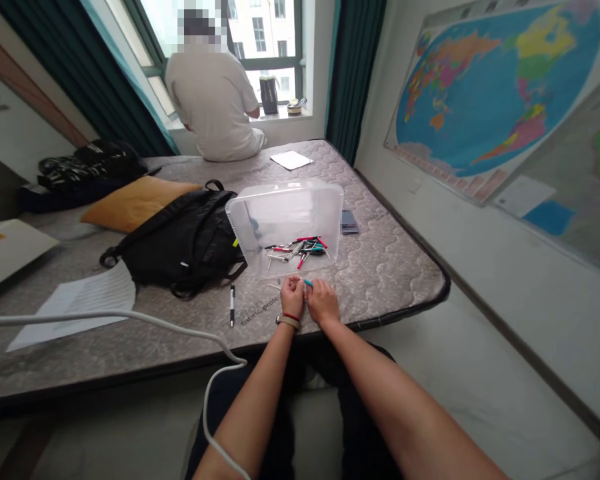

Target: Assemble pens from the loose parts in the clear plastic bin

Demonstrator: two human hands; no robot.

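Observation:
My two hands are close together over the front edge of the mattress, just before the clear plastic bin. In the fingers of my right hand (324, 301) is a teal pen part (308, 283), its end pointing toward the left hand. My left hand (293, 298) is closed, its fingertips pinched near that teal end; what they grip is too small to make out. A thin white stick (274, 287) shows just left of these fingers. The clear plastic bin (285, 200) lies on its side, opening toward me, with several pens and pen parts (300, 249) inside.
A black-and-white pen (232, 307) lies on the mattress (380, 267) to the left. Beyond it are a black backpack (185, 240), printed paper (90, 297) and an orange pillow (135, 200). A white cable (180, 327) crosses the foreground. A person (210, 100) sits by the window.

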